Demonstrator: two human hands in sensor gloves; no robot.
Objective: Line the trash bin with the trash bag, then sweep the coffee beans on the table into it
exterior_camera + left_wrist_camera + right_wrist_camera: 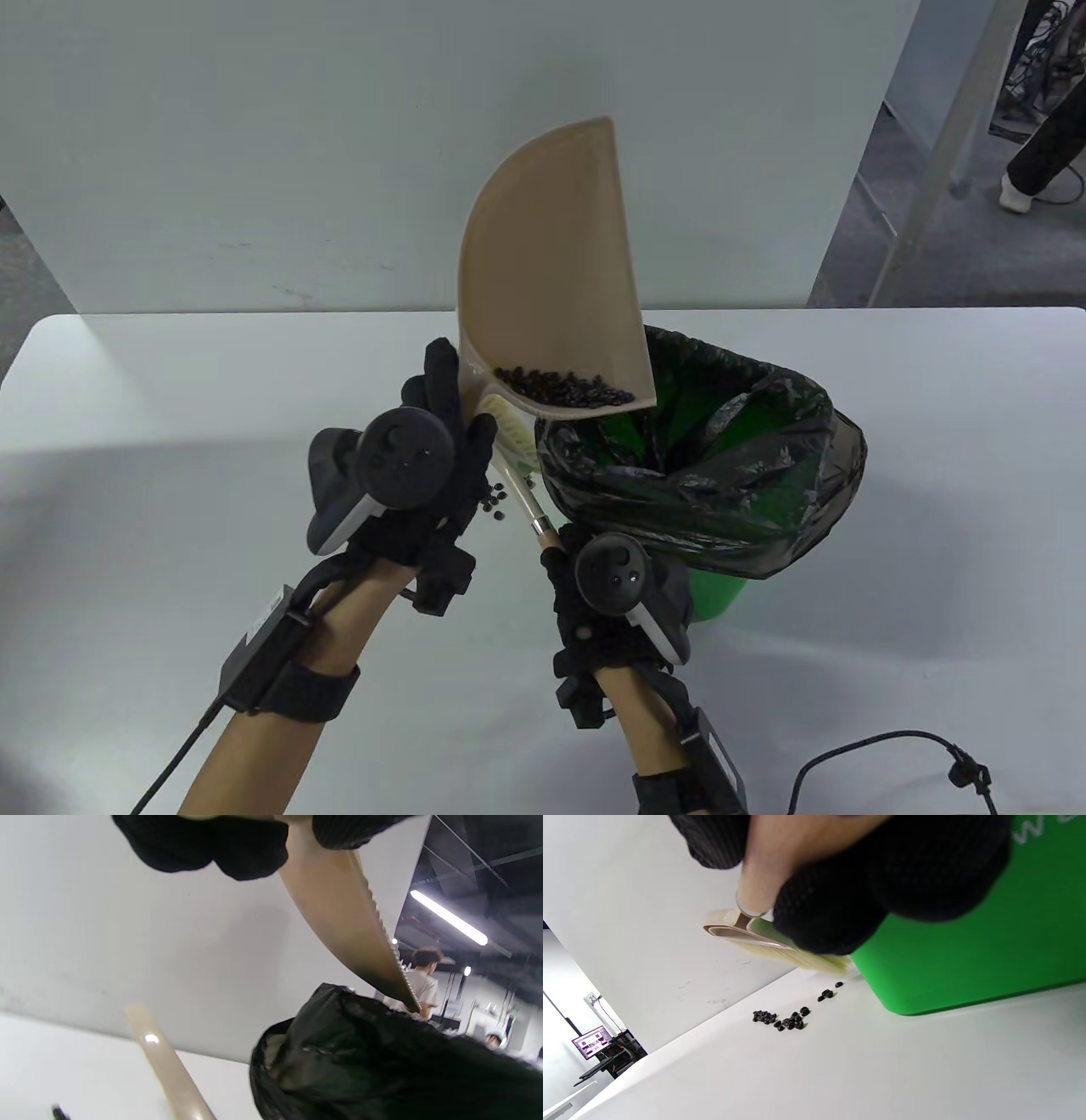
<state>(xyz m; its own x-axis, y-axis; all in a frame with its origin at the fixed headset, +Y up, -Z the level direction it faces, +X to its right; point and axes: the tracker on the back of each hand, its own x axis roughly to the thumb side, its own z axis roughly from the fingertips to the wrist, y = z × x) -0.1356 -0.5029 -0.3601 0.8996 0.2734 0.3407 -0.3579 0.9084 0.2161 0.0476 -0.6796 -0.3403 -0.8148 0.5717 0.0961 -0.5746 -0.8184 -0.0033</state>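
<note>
Left hand grips the beige dustpan by its handle and has it tipped up steeply, so a clump of coffee beans sits in the low corner right over the rim of the trash bin. Right hand is wrapped around the brush handle, bristles down between the dustpan and the bin. The black trash bag is folded over the bin's rim, and the bin stands near the surface's back edge with lots of bare room to its left and front. From above, a few loose beans peek out between the hands; the right wrist view shows that scatter properly, lying just beside the bin's green wall under the bristles. Left wrist view only catches the dustpan's underside and toothed edge above the bag.
</note>
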